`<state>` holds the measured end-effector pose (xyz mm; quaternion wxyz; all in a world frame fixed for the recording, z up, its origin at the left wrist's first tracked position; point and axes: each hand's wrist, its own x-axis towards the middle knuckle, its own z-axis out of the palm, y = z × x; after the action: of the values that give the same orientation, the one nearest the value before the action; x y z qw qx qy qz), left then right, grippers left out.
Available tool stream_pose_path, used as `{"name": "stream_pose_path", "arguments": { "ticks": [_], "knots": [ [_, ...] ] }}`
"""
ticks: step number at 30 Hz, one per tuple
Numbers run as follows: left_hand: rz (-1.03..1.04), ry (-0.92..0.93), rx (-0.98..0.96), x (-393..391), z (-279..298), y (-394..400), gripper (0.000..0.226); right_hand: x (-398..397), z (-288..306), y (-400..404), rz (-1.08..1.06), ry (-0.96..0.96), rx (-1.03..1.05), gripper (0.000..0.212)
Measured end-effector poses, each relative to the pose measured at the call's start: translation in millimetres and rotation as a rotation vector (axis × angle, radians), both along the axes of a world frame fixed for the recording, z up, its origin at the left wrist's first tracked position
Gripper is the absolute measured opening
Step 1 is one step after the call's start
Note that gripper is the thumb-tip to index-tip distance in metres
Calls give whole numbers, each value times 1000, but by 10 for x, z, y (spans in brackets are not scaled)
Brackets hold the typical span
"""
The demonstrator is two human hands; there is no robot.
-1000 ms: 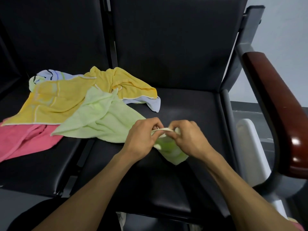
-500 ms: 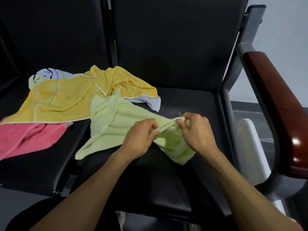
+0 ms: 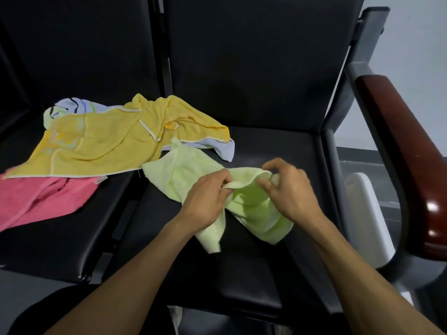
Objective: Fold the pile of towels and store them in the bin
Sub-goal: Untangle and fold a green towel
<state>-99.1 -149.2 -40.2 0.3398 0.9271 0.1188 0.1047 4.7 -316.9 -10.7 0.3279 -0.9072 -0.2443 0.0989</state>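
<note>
Green towel (image 3: 191, 175) lies crumpled on the black seat (image 3: 278, 146), near the yellow towel (image 3: 108, 139) and the pink towel (image 3: 43, 201). Left hand (image 3: 205, 201) pinches its upper hem with curled fingers. Right hand (image 3: 290, 187) holds the same hem, fingers bent.

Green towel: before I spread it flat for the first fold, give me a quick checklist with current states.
1. Left hand grips the green towel edge: ok.
2. Right hand has the same edge: cannot tell; fingers curl at the hem, contact unclear.
3. Towel flat: not ok, bunched between the hands.
4. Free of the yellow towel: cannot tell; a corner reaches its edge.
5. Bare seat on which to spread: ok.
6. Bin location: cannot tell; a white object beside the seat is unidentified.
</note>
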Motion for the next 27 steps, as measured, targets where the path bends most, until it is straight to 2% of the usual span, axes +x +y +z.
{"name": "stream_pose_path", "arguments": {
  "ticks": [1,2,3,4,5,6,10,12,14,15,16,18,23,25,27],
  "knots": [
    [-24,-43,-29,-1,38,-16,16,-33,-19,15,97,28,-38,46],
    [-44,-65,-44,-1,71,-34,16,-64,-31,37,186,65,-26,58],
    [-55,-73,-49,1,96,-49,14,-94,-47,63,248,61,-13,53],
    [-52,-72,-47,6,101,-59,11,-122,-52,92,271,25,-3,35],
    [-35,-60,-41,7,92,-64,9,-129,-48,110,243,-17,3,15],
    [-5,-34,-28,6,70,-60,9,-116,-49,115,185,-37,24,7],
    [149,24,55,-6,30,-17,11,-64,6,49,-106,-89,-17,18],
    [150,-33,4,3,70,-6,13,-57,-15,25,-40,-80,-112,22],
    [56,-67,-100,13,130,-54,15,-110,-22,48,157,-8,-116,36],
    [15,-64,-128,11,152,-83,15,-130,-49,75,241,23,-77,37],
    [-1,-58,-139,11,161,-103,14,-147,-64,103,274,24,-46,28],
    [30,-27,-142,6,139,-104,12,-130,-68,136,192,-11,32,10],
    [187,91,-68,-7,108,-29,9,0,13,43,-181,50,230,13],
    [235,73,-76,-8,119,-8,3,25,13,34,-222,139,265,13],
    [276,36,-126,2,141,0,7,16,-5,56,-202,232,323,11]
  ]
}}
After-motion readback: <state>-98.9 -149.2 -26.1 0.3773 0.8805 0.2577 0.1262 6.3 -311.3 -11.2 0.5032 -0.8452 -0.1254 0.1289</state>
